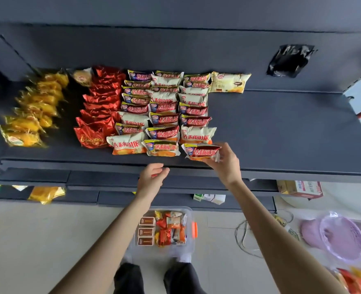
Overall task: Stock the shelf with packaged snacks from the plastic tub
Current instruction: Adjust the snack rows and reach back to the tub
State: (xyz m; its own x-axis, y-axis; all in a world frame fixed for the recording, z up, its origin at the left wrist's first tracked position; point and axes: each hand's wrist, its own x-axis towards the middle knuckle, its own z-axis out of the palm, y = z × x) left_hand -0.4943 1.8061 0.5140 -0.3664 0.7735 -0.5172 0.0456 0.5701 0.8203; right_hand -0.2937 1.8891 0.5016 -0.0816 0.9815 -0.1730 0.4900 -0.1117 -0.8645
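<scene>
A dark grey shelf (281, 132) carries rows of snack packs: yellow ones (31, 115) at the left, red foil ones (98, 109), then three columns of white-and-red packs (164, 107). My right hand (226, 164) grips a white-and-red snack pack (200, 152) by its right end at the front of the rightmost column. My left hand (152, 180) hovers below the shelf's front edge, fingers loosely curled, with nothing in it. The clear plastic tub (189, 213) sits on the floor between my arms, holding several more snacks.
A single cream pack (230, 81) lies at the shelf's back. A black bag (287, 60) hangs on the back panel. Lower shelves (103, 181) jut out below. Purple baskets (340, 236), cables (243, 236) and a carton (300, 188) lie at the right.
</scene>
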